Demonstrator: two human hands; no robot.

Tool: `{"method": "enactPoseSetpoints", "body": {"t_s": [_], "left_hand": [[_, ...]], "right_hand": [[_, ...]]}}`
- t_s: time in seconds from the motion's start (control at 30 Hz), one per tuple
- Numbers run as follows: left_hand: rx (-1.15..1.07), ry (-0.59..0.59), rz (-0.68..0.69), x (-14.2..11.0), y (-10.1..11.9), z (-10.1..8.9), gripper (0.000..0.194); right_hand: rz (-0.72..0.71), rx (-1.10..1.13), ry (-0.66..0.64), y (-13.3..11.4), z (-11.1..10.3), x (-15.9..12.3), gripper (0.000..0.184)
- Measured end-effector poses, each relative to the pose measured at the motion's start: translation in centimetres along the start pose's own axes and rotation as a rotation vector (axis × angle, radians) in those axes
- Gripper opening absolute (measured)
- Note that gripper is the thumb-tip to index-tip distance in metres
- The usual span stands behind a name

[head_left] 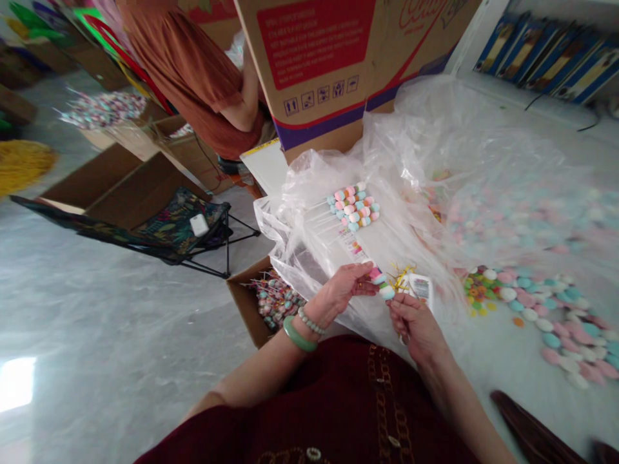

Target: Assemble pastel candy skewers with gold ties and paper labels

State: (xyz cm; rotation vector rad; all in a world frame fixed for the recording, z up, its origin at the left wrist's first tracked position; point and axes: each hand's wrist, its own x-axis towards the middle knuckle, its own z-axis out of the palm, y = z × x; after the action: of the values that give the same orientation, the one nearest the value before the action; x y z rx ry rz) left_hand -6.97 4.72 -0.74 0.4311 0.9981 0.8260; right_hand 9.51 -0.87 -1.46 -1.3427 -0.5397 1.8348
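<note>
A short marshmallow skewer (386, 291) in white, pale blue and green, with a pink part near its upper end, is held low over the plastic-covered table. My left hand (352, 283) is closed around its upper end. At the lower end, the fingertips of my right hand (411, 317) are pinched together on it; the exact grip is partly hidden. Yellow twist ties (402, 276) and a small white tray (422, 288) lie just beyond my right hand. Farther up, several finished-looking marshmallow skewers (354, 207) lie in rows, their white sticks pointing left.
Loose marshmallows (561, 309) and gummy candies (481, 287) spread at the right, partly under clear plastic sheeting (435, 129). A large carton (319, 77) stands behind. Down left are a box of wrapped lollipops (275, 299) and a folding chair (169, 222). A co-worker (193, 64) is nearby.
</note>
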Motion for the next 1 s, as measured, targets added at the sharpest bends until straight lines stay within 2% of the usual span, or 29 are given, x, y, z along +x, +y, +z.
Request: {"method": "enactPoseSetpoints", "body": {"t_s": [0.1, 0.17, 0.23, 0.37, 0.43, 0.47, 0.53, 0.6, 0.7, 0.9, 1.0], "left_hand": [[0.179, 0.015, -0.017, -0.4, 0.6, -0.3, 0.039], [0.287, 0.020, -0.022, -0.5, 0.9, -0.7, 0.041], [0.350, 0.025, -0.006, -0.6, 1.3, -1.2, 0.041], [0.386, -0.010, -0.009, -0.6, 1.9, -2.3, 0.040], [0.309, -0.029, 0.039, -0.7, 2.1, -2.5, 0.030], [0.228, -0.034, 0.083, -0.7, 2.2, -2.4, 0.025], [0.006, -0.074, 0.145, -0.7, 2.2, -2.2, 0.032], [-0.216, -0.163, 0.130, -0.7, 2.2, -1.8, 0.037], [-0.387, -0.236, 0.092, -0.5, 1.7, -1.1, 0.029], [-0.427, -0.144, 0.144, -0.2, 0.4, 0.4, 0.021], [-0.454, -0.074, 0.132, -0.1, 0.1, 0.8, 0.021]], "right_hand": [[-0.238, -0.346, 0.101, -0.1, -0.3, -0.1, 0.014], [-0.370, -0.550, 0.093, -0.3, -0.4, -0.1, 0.013], [-0.431, -0.662, 0.068, -0.6, -0.3, -0.3, 0.014], [-0.380, -0.638, 0.050, -0.9, 0.0, -0.5, 0.016], [-0.312, -0.579, 0.035, -0.8, 0.2, -0.6, 0.017], [-0.278, -0.550, 0.024, -0.7, 0.3, -0.7, 0.017], [-0.218, -0.486, 0.006, -0.5, 0.7, -0.7, 0.016], [-0.161, -0.405, -0.007, -0.3, 1.1, -0.6, 0.016], [-0.106, -0.303, -0.007, -0.1, 1.6, -0.4, 0.019], [-0.094, -0.318, 0.017, 0.3, 1.6, -0.1, 0.019], [-0.255, -0.574, 0.062, 0.6, 1.4, -0.3, 0.015]]}}
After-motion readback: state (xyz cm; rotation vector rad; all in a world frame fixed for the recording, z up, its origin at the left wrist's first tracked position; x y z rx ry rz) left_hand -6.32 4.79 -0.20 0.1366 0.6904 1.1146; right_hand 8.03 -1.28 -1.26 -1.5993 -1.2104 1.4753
